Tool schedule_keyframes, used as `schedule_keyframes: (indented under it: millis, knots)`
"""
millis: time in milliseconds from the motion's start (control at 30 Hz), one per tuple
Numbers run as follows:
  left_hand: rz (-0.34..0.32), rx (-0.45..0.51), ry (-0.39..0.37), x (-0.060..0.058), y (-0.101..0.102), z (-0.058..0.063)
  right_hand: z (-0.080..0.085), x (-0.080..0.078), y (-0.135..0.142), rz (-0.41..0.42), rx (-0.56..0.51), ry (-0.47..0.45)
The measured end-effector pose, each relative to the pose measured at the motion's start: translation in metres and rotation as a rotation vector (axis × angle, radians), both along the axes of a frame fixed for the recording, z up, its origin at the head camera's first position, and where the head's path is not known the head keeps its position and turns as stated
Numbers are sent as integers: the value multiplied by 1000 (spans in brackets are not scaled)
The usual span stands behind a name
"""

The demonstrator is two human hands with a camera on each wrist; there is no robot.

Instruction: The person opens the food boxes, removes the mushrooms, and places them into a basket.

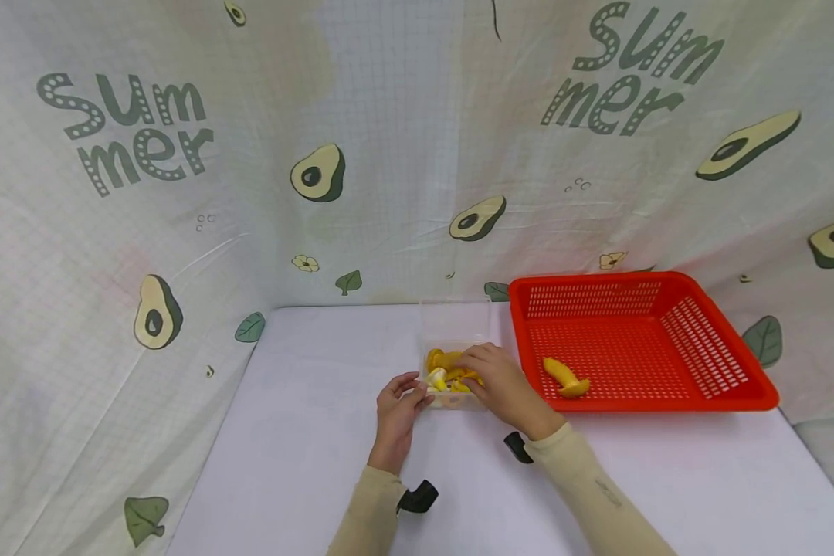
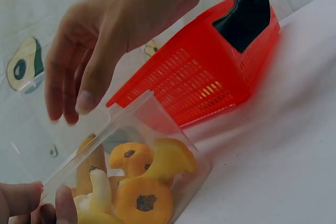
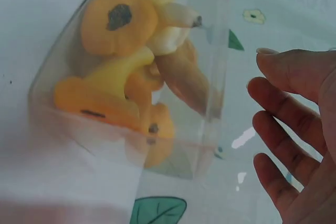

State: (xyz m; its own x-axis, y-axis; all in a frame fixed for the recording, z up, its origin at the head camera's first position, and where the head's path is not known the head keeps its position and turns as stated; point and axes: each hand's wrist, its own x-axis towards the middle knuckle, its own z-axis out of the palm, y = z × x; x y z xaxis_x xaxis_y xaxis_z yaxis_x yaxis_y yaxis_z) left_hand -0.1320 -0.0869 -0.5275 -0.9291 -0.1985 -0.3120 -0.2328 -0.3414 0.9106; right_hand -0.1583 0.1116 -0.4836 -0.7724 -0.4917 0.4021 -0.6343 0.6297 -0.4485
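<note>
A clear plastic box (image 1: 452, 401) stands on the table, filled with several yellow and orange mushrooms (image 2: 144, 200); some show dark patches on their caps. My left hand (image 1: 395, 417) pinches the box's near left rim between thumb and fingers. Above the box hovers my right hand (image 1: 503, 384), its fingers loosely bent and holding nothing; both wrist views show a gap between it and the mushrooms. The box's clear lid (image 1: 455, 320) stands raised at the back.
A red plastic basket (image 1: 646, 403) with slotted sides stands right of the box. One yellow mushroom (image 1: 565, 378) lies inside it, near its left wall. The white table (image 1: 299, 432) meets a printed cloth backdrop (image 1: 389, 232) behind.
</note>
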Motion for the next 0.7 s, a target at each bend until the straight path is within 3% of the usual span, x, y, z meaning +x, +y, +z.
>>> schedule_keyframes:
  millis: [267,700]
  knots:
    - [3,10,20,-2,-1,-1,-8,-12,-19,40,43,-77]
    - [11,26,29,-1,0,-3,-16,-22,-32,63,150,-26]
